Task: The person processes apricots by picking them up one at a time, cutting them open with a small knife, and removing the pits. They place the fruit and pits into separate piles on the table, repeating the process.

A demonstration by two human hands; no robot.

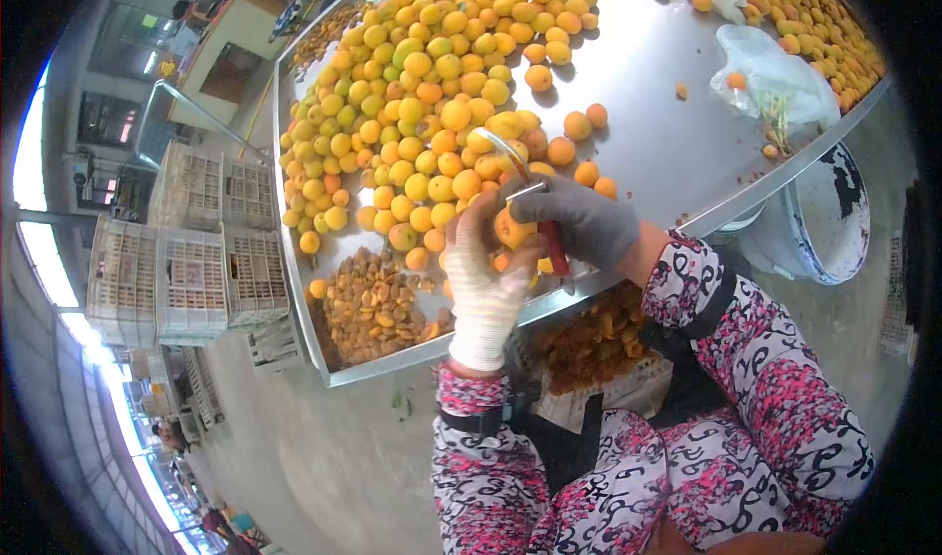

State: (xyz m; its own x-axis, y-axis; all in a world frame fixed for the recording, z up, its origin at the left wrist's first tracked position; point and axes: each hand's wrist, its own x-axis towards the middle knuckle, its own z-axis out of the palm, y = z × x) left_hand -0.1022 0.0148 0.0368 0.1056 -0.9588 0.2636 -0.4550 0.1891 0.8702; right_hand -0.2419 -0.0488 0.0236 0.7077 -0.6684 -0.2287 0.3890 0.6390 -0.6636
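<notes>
My left hand [483,285], in a white knit glove darkened at the fingers, is closed around an apricot [512,229]. Close against it, my right hand [592,219] in a grey glove grips a red-handled tool [557,251] with a curved metal blade. The blade's contact with the fruit is hidden by my fingers. Just beyond both hands, a heap of whole apricots [422,113] covers much of the metal table [653,113]. To the left of my left hand lies a pile of apricot pits [368,305]. Below the table edge, a crate [579,413] holds opened apricot halves [594,344].
A clear plastic bag [770,74] lies at the table's right side near more apricots [824,25]. A white bucket [819,221] stands on the floor at right. Stacked plastic crates [191,280] are on the left. The raised table rim [392,364] runs in front of me.
</notes>
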